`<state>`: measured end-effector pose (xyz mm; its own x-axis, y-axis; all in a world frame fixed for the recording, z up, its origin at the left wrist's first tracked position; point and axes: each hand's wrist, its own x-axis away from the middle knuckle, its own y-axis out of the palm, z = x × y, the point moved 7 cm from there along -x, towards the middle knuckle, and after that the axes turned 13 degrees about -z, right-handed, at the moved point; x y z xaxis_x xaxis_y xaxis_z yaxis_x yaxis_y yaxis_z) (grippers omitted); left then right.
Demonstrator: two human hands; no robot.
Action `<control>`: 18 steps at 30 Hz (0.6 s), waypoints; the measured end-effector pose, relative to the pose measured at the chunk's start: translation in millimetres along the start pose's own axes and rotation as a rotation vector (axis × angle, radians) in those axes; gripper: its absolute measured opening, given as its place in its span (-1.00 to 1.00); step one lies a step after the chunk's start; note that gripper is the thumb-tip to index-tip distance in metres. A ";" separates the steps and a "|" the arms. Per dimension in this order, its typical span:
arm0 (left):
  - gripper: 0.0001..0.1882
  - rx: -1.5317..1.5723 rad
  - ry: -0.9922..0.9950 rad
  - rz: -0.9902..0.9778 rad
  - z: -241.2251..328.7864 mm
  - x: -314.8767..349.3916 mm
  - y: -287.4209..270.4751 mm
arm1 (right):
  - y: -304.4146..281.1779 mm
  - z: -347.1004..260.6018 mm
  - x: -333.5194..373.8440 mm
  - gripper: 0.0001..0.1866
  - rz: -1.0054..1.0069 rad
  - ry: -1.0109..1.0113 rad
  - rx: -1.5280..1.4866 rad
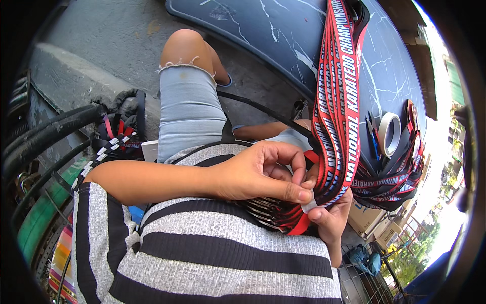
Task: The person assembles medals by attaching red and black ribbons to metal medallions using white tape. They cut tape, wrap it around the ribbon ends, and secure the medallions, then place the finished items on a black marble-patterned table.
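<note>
A thick bundle of red, black and white printed medal ribbons (334, 101) runs from the table edge down to my lap, its lower ends gathered against my striped shirt. My left hand (271, 172) reaches across from the left, thumb and fingers pinched on a short whitish strip of tape (309, 203) at the bundle. Behind and under the ribbons, my right hand (334, 218) is closed round the bundle, its thumb close to the strip's lower end. The ribbons hide most of the right fingers. Below both hands, the bundle's folded ends (276, 213) fan out.
A dark marble-patterned table (253, 25) curves ahead. On its right side are a roll of tape (390, 134), pens (373, 139) and another ribbon heap (392, 190). Cardboard boxes (367, 220) and a wire rack (364, 276) stand lower right. Black tubing (55, 129) is at left.
</note>
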<state>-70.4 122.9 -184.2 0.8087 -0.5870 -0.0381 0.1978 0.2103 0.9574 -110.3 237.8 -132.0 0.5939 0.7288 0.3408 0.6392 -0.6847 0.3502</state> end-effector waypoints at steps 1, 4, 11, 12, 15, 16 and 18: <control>-0.68 -0.006 -0.026 -0.013 -1.0 0.8 0.6 | 2.8 0.5 -2.7 -0.61 -0.017 -0.008 -0.019; -0.64 -0.018 -0.002 -0.039 0.0 2.1 3.4 | 6.3 1.3 -7.3 -0.60 0.013 -0.011 -0.024; -0.57 -0.165 -0.006 -0.082 0.4 -0.6 7.1 | 7.5 5.8 -5.6 -0.46 0.057 0.100 0.008; -0.57 -0.144 -0.012 -0.068 0.1 -0.4 6.2 | 6.7 4.3 -5.5 -0.43 0.044 0.097 0.034; -0.57 -0.091 -0.040 -0.026 -2.2 0.8 4.7 | 4.5 1.0 -7.0 -0.31 -0.018 0.081 0.021; -0.56 -0.078 -0.061 -0.011 -3.9 1.3 4.2 | 5.1 0.4 -7.4 -0.31 -0.050 0.071 0.017; -0.56 -0.073 -0.071 -0.014 -4.4 1.1 5.1 | 7.6 -1.6 -8.5 -0.31 -0.118 0.016 -0.009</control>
<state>-66.1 126.8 -180.6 0.7648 -0.6436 -0.0284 0.2507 0.2567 0.9334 -111.3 226.4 -130.9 0.5072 0.8040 0.3104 0.6994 -0.5945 0.3969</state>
